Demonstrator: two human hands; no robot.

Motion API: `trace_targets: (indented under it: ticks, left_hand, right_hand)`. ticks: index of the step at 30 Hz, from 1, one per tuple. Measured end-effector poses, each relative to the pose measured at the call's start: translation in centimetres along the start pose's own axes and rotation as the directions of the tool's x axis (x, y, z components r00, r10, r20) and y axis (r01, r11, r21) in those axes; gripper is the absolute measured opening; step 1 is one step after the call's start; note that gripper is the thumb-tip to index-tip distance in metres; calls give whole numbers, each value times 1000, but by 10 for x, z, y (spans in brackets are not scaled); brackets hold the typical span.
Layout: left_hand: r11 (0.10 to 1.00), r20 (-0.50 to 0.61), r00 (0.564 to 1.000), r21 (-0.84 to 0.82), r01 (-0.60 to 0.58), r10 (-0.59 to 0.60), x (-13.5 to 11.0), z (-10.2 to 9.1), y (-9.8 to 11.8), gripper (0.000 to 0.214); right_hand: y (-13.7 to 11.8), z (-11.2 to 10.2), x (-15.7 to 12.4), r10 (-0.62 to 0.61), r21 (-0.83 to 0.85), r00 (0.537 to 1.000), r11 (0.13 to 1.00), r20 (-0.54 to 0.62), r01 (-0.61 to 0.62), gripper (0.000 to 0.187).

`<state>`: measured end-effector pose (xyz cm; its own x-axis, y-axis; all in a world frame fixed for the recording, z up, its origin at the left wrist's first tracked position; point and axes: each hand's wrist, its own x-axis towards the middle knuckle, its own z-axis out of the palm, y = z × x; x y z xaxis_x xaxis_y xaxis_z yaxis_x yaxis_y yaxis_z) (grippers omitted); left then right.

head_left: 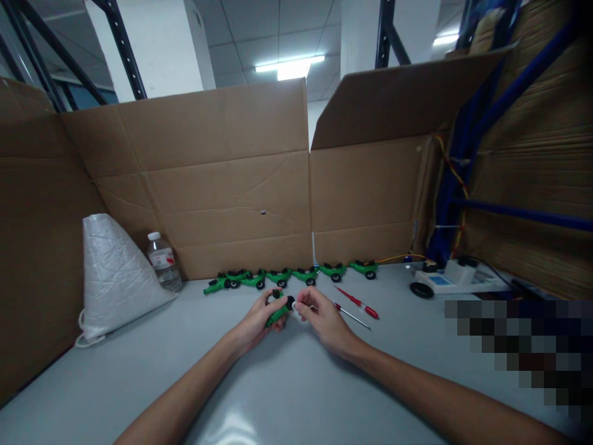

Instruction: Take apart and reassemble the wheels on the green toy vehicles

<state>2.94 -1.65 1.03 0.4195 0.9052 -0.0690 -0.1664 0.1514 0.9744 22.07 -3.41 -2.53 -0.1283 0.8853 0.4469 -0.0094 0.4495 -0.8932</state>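
Note:
My left hand point(259, 318) grips a small green toy vehicle point(277, 315) with a black wheel facing right. Close against that wheel, my right hand point(322, 315) pinches a small white piece point(295, 305), mostly covered by the fingertips. Behind both hands, several similar green toy vehicles point(306, 275) with black wheels stand in a row along the cardboard. Just right of my right hand lie a red-handled screwdriver point(365, 309) and a second tool with a metal shaft point(356, 319), its handle partly hidden by the hand.
Cardboard walls point(231, 185) enclose the grey table point(222, 395). On the left stand a silvery drawstring bag point(118, 284) and a water bottle point(164, 262). A white power strip point(463, 278) with cables and a black ring-shaped roll point(421, 290) lie at right, beside a blue rack post point(451, 198).

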Motion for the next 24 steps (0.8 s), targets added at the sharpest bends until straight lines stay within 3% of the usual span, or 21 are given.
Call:
trace_targets:
  ticks: [12,19,24]
  left_hand:
    - [1000,31,999,-14,10,-9,-6,7,1,73]
    - [999,44,999,36,1,-3,-8,8,5,75]
    - [997,65,998,69,-16,11,-6,6,5,74]
  right_hand:
    - [-11,-1,-1,-48,-67,999,997,-22,47,27]
    - [-16,0,-6,-200,-278,979,943,-35,182,18]
    - [-17,0,-6,-240,-317,971,922,-16,222,13]
